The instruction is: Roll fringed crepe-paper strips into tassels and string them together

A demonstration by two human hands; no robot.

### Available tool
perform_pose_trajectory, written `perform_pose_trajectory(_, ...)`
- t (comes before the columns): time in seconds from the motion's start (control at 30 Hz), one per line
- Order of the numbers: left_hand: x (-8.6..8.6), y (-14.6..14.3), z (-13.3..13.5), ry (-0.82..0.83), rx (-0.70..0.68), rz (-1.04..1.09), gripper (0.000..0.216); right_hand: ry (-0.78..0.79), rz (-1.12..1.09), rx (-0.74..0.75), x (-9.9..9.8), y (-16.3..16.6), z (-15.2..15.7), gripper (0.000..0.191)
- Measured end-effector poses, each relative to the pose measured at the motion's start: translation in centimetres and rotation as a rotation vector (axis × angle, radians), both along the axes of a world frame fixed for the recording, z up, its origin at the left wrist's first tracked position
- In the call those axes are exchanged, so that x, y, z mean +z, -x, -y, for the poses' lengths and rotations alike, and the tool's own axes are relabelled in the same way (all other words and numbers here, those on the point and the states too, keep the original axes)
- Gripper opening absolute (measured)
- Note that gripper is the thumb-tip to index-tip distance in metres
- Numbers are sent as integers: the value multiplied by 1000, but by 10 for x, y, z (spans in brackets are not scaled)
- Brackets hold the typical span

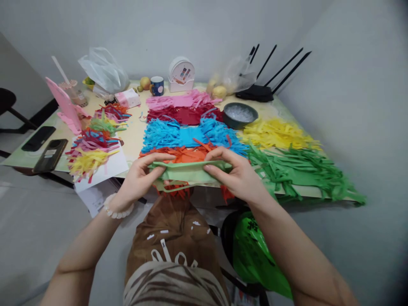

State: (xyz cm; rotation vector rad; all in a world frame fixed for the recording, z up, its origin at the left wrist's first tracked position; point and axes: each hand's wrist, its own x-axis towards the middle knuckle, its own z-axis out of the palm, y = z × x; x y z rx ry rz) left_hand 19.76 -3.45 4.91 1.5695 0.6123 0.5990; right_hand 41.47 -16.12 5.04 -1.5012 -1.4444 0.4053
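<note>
A pale table (134,127) spans the middle of the frame, carrying wide fringed bundles: green (299,170) at the right, blue (191,136) at the centre, yellow (280,134) right of centre, and orange (185,156) just beyond the hands. Smaller than these, a light green strip (188,171) is held up at the centre of the frame, over the table's near edge; it is plain and matte, stretched sideways, creased along its length, with a narrow loop sagging below, perhaps a loose fold, though blur there makes it hard to tell. The left hand (140,176) pinches its left end between thumb and fingers, and the right hand (236,174) pinches the right end likewise. Smaller again, a white beaded bracelet (116,210) circles the left wrist
</note>
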Motion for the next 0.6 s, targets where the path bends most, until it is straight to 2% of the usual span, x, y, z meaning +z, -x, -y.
perform_pose_trajectory(0.17,-7,4,-3,80,-64,53,17,-7,-171,179,2,-5,6,7)
perform_pose_trajectory(0.27,-11,5,-7,37,-152,131,16,-32,-215,237,1,-8,8,14)
perform_pose_trajectory(0.4,-6,5,-10,-137,-205,151,19,-76,-160,282,-2,-14,7,13)
perform_pose_trajectory(0.5,-1,5,-8,-351,-227,120,17,-71,-122,266,-4,-17,5,18)
perform_pose_trajectory(0.6,-3,2,-3,-554,-170,95,20,-71,-99,261,-6,-15,4,23)
